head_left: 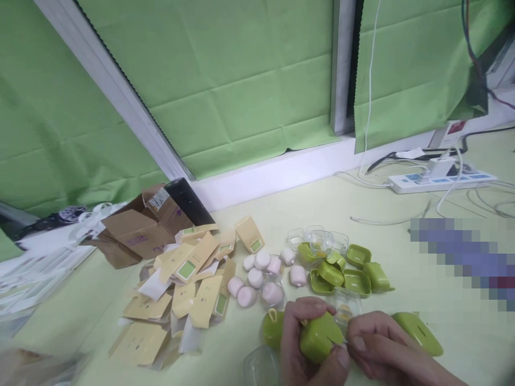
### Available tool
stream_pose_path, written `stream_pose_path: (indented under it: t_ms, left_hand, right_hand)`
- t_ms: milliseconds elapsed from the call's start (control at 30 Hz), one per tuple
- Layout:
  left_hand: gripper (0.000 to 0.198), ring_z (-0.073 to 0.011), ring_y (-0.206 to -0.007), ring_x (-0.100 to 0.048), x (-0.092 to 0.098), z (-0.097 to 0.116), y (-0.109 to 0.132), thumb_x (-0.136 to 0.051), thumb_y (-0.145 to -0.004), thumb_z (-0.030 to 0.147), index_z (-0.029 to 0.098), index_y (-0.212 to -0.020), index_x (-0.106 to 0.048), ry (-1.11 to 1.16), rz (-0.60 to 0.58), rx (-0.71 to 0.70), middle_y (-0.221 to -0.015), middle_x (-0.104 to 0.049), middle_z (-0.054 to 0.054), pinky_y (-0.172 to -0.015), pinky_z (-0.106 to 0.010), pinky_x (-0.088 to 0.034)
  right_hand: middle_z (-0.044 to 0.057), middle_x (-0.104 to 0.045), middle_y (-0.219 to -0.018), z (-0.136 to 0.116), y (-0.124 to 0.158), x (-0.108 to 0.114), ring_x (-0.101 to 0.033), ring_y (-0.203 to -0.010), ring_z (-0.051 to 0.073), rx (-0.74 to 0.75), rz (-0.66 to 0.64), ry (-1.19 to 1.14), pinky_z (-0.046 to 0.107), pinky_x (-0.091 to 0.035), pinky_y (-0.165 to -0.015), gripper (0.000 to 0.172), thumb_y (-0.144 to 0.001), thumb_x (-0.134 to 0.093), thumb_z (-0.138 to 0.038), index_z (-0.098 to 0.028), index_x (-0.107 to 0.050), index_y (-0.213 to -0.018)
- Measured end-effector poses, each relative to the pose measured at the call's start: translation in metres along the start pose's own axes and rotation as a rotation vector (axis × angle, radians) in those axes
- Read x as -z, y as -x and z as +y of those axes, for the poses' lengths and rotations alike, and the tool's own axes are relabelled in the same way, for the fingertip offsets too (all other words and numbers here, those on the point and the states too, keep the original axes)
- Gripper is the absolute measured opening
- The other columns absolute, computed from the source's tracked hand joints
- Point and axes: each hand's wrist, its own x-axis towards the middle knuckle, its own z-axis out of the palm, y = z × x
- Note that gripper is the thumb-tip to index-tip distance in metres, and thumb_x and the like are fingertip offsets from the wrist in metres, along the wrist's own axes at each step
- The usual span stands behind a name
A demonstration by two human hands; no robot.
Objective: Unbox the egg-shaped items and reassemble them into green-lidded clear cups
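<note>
My left hand [290,343] is closed around a rounded green plastic case [319,339] with a slit in its side. At that slit, my right hand [380,343] pinches something thin and pale, too small to make out. Left of the held case sits another green case with a loop [270,329], partly covered by my left hand. In front of it lies a clear plastic cover [261,369]. To the right rests a slotted green case [419,333]. Just behind my hands is a clear piece with yellow marks [349,303].
Green shells [357,282] and clear covers [322,241] cluster behind my hands. Several pink and white rounded pieces [256,277] lie beside them. Cardboard sleeves [183,300] heap at left before a brown box [140,225]. A power strip [442,181] with cables sits back right.
</note>
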Motion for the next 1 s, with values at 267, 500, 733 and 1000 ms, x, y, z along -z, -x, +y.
stream_pose_path:
  t_ms: [267, 500, 733, 1000]
  left_hand:
    - [0.071, -0.0165, -0.069, -0.056, -0.009, 0.032, -0.012, -0.064, -0.053, 0.008, 0.028, -0.117, -0.041, -0.279, 0.065, -0.116, -0.117, -0.052, -0.009, -0.058, -0.025, -0.044]
    - [0.074, -0.0173, -0.070, -0.059, -0.021, 0.028, -0.020, -0.065, -0.060, 0.010, 0.022, -0.127, -0.038, -0.271, -0.135, -0.032, -0.112, -0.055, -0.012, -0.061, -0.025, -0.044]
    - [0.067, -0.0207, -0.092, -0.059, -0.024, 0.016, -0.026, -0.071, -0.065, 0.020, 0.026, -0.118, -0.030, -0.050, -0.181, 0.056, -0.115, -0.054, -0.009, -0.073, -0.027, -0.046]
    - [0.067, -0.0162, -0.072, -0.060, -0.017, 0.017, -0.030, -0.075, -0.066, 0.038, 0.023, -0.119, -0.038, 0.072, -0.210, 0.147, -0.098, -0.059, -0.007, -0.058, -0.026, -0.047]
  right_hand:
    - [0.000, -0.057, -0.066, -0.040, 0.010, 0.013, -0.054, -0.067, 0.018, 0.294, 0.317, 0.380, 0.024, -0.044, -0.060, 0.030, -0.076, -0.059, -0.051, -0.023, -0.061, -0.068]
    - [0.004, -0.067, -0.098, -0.046, 0.002, 0.010, -0.062, -0.088, 0.024, 0.358, 0.371, 0.442, 0.029, -0.050, -0.072, 0.038, -0.065, -0.070, -0.034, -0.024, -0.066, -0.101]
    - [0.003, -0.067, -0.094, -0.043, -0.005, 0.013, -0.060, -0.090, 0.022, 0.412, 0.352, 0.394, 0.028, -0.048, -0.076, 0.028, -0.078, -0.062, -0.045, -0.021, -0.065, -0.093]
    - [-0.001, -0.062, -0.067, -0.035, -0.015, 0.011, -0.060, -0.065, 0.016, 0.389, 0.371, 0.211, 0.025, -0.050, -0.063, 0.032, -0.079, -0.058, -0.051, -0.020, -0.061, -0.076]
